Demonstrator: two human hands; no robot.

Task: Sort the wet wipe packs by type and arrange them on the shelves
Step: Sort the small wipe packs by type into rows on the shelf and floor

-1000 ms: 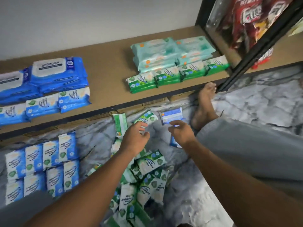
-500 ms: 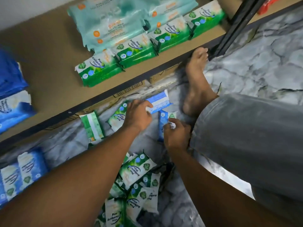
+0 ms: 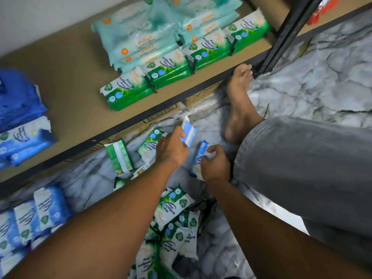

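**Two blue packs in hand, a green heap to go**

The left hand (image 3: 173,150) pinches a small blue pack (image 3: 189,134) by one end, thumb against fingers, and holds it clear of the floor (image 3: 302,81). The right hand (image 3: 215,166) curls over a second blue pack (image 3: 198,158) that lies on the floor just beside the person's grey-clad knee. Its fingers close round the pack's upper end.

Near the left hand lie two loose green packs (image 3: 150,141). Below both wrists is a heap of green packs (image 3: 173,206), overlapping at all angles. More blue packs (image 3: 48,202) stand in rows on the floor at the lower left.

On the shelf (image 3: 70,81), a row of green packs (image 3: 167,71) fronts a stack of pale teal packs (image 3: 141,37). Another blue group (image 3: 24,141) sits well apart at the left edge. A bare foot (image 3: 239,101) rests against the shelf's front.

These look like light, soft film pouches that give when squeezed, and the film is probably slick. Held by one end, a pack will likely droop. A grip across the middle, thumb on top, should keep it flat for laying on the shelf's blue group.
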